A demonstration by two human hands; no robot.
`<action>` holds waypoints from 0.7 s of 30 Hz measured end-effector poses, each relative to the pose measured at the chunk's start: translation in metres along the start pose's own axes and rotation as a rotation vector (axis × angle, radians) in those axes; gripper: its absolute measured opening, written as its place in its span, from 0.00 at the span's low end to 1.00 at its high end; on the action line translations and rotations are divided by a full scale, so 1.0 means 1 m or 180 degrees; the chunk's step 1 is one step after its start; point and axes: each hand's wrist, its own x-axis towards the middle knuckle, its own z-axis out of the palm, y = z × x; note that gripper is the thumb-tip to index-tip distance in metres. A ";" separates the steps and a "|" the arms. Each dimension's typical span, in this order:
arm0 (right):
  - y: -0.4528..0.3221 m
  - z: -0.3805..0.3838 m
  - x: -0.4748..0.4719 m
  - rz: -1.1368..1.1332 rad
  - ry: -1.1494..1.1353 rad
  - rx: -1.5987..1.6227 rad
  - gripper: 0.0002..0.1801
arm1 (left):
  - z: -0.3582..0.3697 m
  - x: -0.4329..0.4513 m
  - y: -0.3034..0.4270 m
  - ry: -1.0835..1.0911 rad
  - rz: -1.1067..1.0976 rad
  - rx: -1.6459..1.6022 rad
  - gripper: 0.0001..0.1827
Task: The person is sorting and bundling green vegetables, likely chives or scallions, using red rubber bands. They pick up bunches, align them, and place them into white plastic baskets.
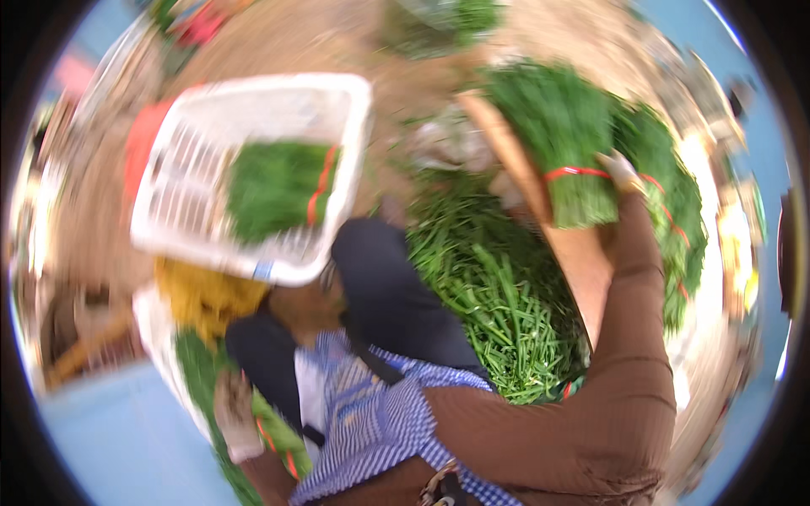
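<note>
My right hand (620, 172), in a pale glove, reaches out to a bundle of long green leafy stalks (573, 139) tied with a red band, its fingers at the band; blur hides how firmly they hold. More banded bundles (677, 209) lie right beside it. My left hand (235, 405), gloved and soiled, rests low at the left against other banded green bundles (272, 424); its grip is unclear. A white plastic basket (253, 85) in front of me holds one banded bundle (275, 190). Loose cut green stalks (506, 316) are heaped beside my right knee.
A wooden board (573, 253) stands between the loose heap and the right-hand bundles. Yellow cloth or netting (209, 294) lies below the basket, and something red (144, 142) sits behind its left side. Crumpled clear plastic (449, 139) and a plastic bag (421, 25) lie ahead on the floor.
</note>
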 end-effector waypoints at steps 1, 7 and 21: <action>-0.128 0.023 -0.086 -0.0110 -0.0008 0.1015 0.40 | -0.029 -0.016 -0.004 0.0040 0.0181 -0.0070 0.23; -0.011 0.014 -0.045 -0.0100 -0.0063 0.0555 0.32 | -0.091 0.029 -0.032 0.0946 -0.0289 0.0002 0.18; -0.460 0.139 -0.293 -0.2306 -0.0737 0.1025 0.22 | -0.243 0.017 -0.145 0.3355 -0.0438 0.1024 0.36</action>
